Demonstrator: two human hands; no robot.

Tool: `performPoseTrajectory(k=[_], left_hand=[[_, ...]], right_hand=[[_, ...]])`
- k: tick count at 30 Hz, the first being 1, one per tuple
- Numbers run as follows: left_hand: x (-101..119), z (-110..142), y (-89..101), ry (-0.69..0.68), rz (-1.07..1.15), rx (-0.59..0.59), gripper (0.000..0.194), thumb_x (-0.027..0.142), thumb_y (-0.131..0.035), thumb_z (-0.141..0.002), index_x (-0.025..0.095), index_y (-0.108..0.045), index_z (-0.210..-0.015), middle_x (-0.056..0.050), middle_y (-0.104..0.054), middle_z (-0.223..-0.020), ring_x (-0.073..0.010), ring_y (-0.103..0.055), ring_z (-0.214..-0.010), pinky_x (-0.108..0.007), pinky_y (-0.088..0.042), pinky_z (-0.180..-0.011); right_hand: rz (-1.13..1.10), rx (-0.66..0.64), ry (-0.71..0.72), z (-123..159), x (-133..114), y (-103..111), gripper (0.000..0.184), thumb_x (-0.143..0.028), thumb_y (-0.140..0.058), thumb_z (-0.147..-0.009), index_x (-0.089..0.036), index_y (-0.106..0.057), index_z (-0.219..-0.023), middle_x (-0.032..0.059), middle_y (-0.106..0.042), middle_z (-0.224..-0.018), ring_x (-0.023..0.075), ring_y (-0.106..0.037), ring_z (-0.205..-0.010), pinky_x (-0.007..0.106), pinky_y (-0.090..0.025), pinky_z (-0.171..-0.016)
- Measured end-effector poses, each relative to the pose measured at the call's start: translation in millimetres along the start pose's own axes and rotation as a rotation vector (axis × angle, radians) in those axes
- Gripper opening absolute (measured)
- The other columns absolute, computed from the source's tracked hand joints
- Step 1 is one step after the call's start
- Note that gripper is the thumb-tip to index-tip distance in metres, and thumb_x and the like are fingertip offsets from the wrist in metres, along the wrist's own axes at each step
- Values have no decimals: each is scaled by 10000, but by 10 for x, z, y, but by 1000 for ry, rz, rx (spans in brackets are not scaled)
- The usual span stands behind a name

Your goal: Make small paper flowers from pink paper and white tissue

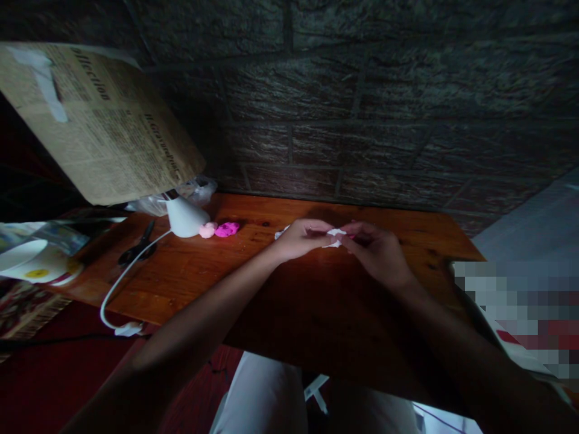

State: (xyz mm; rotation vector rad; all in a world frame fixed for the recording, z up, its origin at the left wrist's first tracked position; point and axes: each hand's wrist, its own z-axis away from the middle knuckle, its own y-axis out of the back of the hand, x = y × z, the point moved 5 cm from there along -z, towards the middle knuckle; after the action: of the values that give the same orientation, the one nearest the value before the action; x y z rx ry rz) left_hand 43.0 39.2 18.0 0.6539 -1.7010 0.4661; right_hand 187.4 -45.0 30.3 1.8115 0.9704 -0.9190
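Above the wooden table, a small crumpled lump of white clay point(335, 237) is pinched between my two hands. My left hand point(302, 239) grips its left side with thumb and fingers closed. From the right, the thumb and fingertips of my right hand point(377, 248) close on the other side of it. Another whitish bit point(282, 231) shows just behind my left hand, mostly hidden. Farther left, a pale pink clay lump point(207, 230) and a bright magenta clay lump point(227, 229) lie side by side, touching, by the lamp base.
A lamp with a white base point(185, 217) and a newsprint shade point(113, 126) stands at the left. Its white cord point(118, 280) hangs over the front edge. Black scissors point(140, 248) and a white cup point(34, 262) are beyond it. A brick wall point(316, 90) borders the table point(203, 283).
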Motion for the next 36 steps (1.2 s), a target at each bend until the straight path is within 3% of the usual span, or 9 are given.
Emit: performPoseTrajectory(k=[5,14,19,25,28,33,36], left_hand=[[12,8,14,21,-45,28,298,396,-794,-778,136,-776,-922,-64,-768,-917,-144,-677,-838,-285,-506,-836],[29,-9,1,-114,-114,-8,373,482,-716,-843,111,-710,-878,-36,-686,-811,-115,-596,-749,-250,-459,-734],[27,-18,-16,-111,-117,-7,392,506,-701,-848,116,-693,-881,-32,-664,-803,-117,-581,-747,-250,-451,-716],[-58,-59,239,-20,-56,201,394,510,-729,-820,120,-686,-859,-36,-688,-786,-113,-585,-701,-254,-446,-702],[-63,-64,310,-15,-65,227,388,499,-753,-798,122,-702,-873,-41,-709,-823,-113,-598,-723,-257,-451,-728],[-52,-63,249,-57,-121,143,339,424,-784,-784,120,-731,-925,-73,-744,-938,-144,-657,-856,-292,-484,-849],[-70,-56,216,-64,-149,109,310,359,-788,-788,123,-724,-977,-80,-746,-985,-148,-673,-880,-303,-498,-872]], right_hand=[[63,0,33,10,-29,11,307,-530,-720,-827,-232,-757,-897,70,-788,-905,226,-714,-781,391,-560,-794],[38,-35,60,22,-74,-23,272,-469,-688,-863,-211,-742,-931,57,-763,-853,187,-687,-690,327,-541,-651],[27,-59,61,23,-69,-35,254,-438,-651,-890,-195,-707,-933,46,-730,-813,162,-655,-625,310,-532,-621],[177,4,128,16,-82,51,172,-365,-652,-869,-212,-725,-898,60,-772,-861,192,-695,-698,326,-540,-672],[269,-81,152,6,-76,22,114,-286,-661,-845,-228,-753,-879,41,-787,-857,192,-716,-713,325,-551,-704],[381,-293,141,10,-27,-73,148,-145,-666,-791,-223,-768,-863,31,-792,-828,176,-719,-688,291,-551,-669],[409,-277,162,-4,-57,-32,101,-185,-667,-825,-231,-756,-811,23,-787,-798,177,-716,-677,294,-537,-663]])
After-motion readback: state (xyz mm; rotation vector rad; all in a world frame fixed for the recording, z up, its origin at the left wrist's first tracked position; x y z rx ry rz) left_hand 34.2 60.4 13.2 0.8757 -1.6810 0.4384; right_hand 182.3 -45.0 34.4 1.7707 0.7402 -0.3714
